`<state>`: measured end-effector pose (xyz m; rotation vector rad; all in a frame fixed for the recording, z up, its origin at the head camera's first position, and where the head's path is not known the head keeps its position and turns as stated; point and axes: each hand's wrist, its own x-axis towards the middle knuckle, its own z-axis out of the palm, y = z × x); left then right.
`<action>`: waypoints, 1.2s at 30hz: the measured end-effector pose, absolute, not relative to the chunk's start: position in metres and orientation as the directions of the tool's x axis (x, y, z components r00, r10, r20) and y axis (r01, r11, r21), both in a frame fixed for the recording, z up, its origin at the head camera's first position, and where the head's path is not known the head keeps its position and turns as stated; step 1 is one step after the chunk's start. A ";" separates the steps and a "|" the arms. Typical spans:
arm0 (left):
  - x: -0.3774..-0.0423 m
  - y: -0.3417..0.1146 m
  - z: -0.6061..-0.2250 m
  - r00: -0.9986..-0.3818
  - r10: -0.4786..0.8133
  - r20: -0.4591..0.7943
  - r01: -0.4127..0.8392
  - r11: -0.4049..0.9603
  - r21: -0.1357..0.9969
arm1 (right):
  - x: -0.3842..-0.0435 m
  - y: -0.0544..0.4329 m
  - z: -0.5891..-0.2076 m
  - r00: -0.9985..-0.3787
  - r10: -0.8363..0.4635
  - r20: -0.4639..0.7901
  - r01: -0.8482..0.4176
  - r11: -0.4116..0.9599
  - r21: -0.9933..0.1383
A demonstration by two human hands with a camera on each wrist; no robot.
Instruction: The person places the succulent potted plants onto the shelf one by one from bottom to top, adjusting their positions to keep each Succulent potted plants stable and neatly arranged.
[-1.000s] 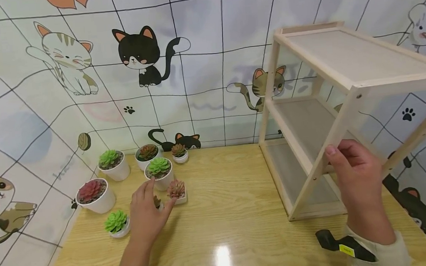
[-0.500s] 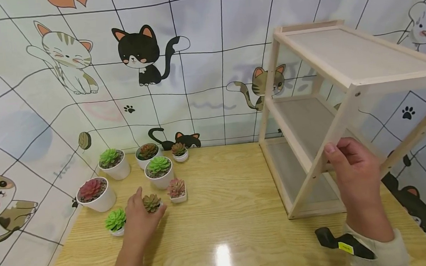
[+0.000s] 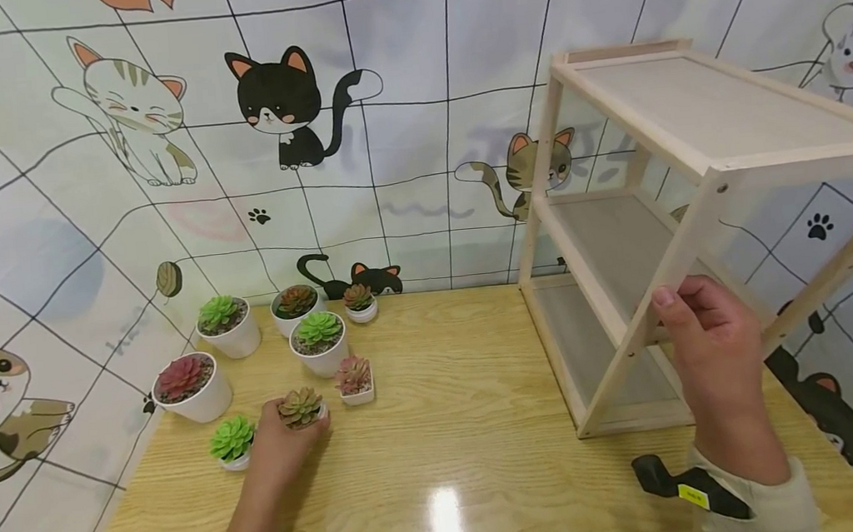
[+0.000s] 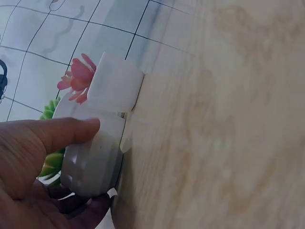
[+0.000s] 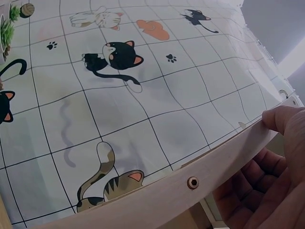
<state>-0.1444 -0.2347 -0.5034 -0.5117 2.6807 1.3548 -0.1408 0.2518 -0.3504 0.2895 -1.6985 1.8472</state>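
Observation:
My left hand [image 3: 279, 449] has its thumb and fingers around the small white pot of a brownish-green succulent [image 3: 301, 407]. In the left wrist view that pot [image 4: 93, 162] stands at the table surface, pinched between thumb and fingers. Just beyond it is a pink succulent [image 3: 354, 376] in a square white pot. Left of the hand sits a bright green succulent [image 3: 232, 440] in a low white pot. My right hand [image 3: 724, 368] grips the near upright of a three-tier wooden shelf [image 3: 733, 108]; in the right wrist view the thumb lies over the upright [image 5: 157, 205], fingers behind.
Several more potted succulents stand at the back left, among them a dark red one [image 3: 194, 389] and a green one [image 3: 318, 345]. A cat-print wall covering [image 3: 417, 150] rises behind the wooden table [image 3: 467, 396]. The shelf takes up the right side.
My left hand has drawn back toward me and left, lowered around the brownish-green succulent's pot, and closed its fingers on it. The right hand keeps its hold on the shelf upright.

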 end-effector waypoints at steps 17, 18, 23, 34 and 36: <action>-0.140 -0.238 -0.503 -0.947 -0.249 -0.204 -0.312 0.557 0.770 | -0.136 0.250 -0.346 -0.827 0.305 0.472 -0.482 0.047 -0.875; -0.140 -0.238 -0.502 -0.945 -0.253 -0.208 -0.318 0.555 0.769 | -0.136 0.250 -0.346 -0.826 0.294 0.481 -0.492 0.040 -0.869; -0.140 -0.237 -0.496 -0.937 -0.276 -0.216 -0.337 0.536 0.774 | -0.136 0.250 -0.344 -0.838 0.304 0.453 -0.450 0.085 -0.889; -0.136 -0.225 -0.475 -0.945 -0.303 -0.124 -0.269 0.504 0.821 | -0.134 0.249 -0.342 -0.855 0.344 0.388 -0.364 0.134 -0.921; -0.137 -0.221 -0.471 -0.946 -0.303 -0.118 -0.262 0.497 0.827 | -0.135 0.250 -0.342 -0.852 0.336 0.402 -0.381 0.131 -0.915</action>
